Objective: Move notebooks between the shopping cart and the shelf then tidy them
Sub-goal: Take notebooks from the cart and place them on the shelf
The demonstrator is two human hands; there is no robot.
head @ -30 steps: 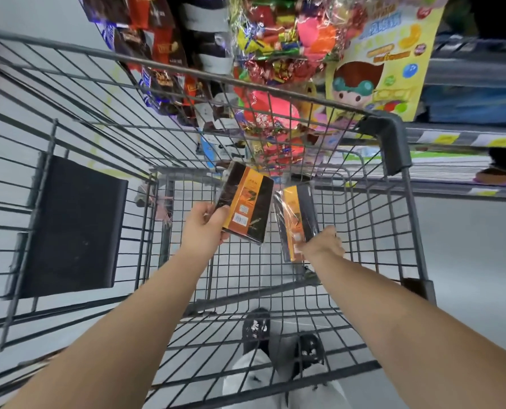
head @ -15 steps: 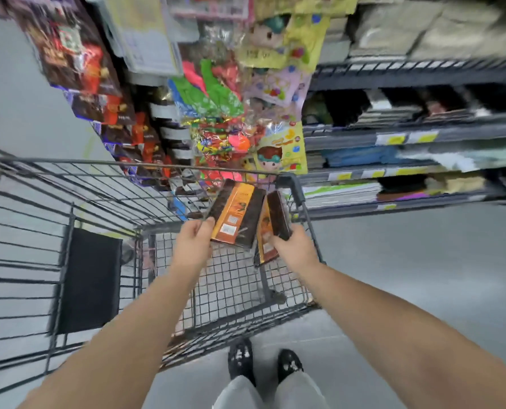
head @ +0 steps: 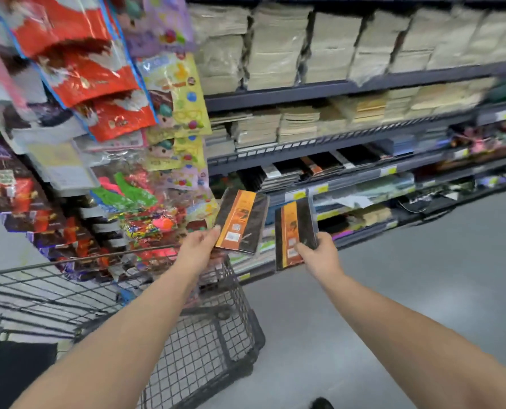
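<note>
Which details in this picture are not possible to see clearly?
Head view only.
Print on the left notebook and right notebook: too small and blurred to read.
Fingers of the left hand: hidden behind its notebook.
Contents of the cart: hidden by the left arm and cut off by the frame edge.
Far right of the shelf: blurred by motion.

A: How many notebooks are held?
B: Two, the left notebook point(head: 241, 221) and the right notebook point(head: 294, 231), one per hand.
A: And hands?
B: Two, the left hand point(head: 197, 246) and the right hand point(head: 319, 252).
A: Carts?
B: One shopping cart point(head: 216, 335), one shelf unit point(head: 334, 87) and one dark shoe point(head: 321, 404). The shelf's stacks are too blurred to count.
</note>
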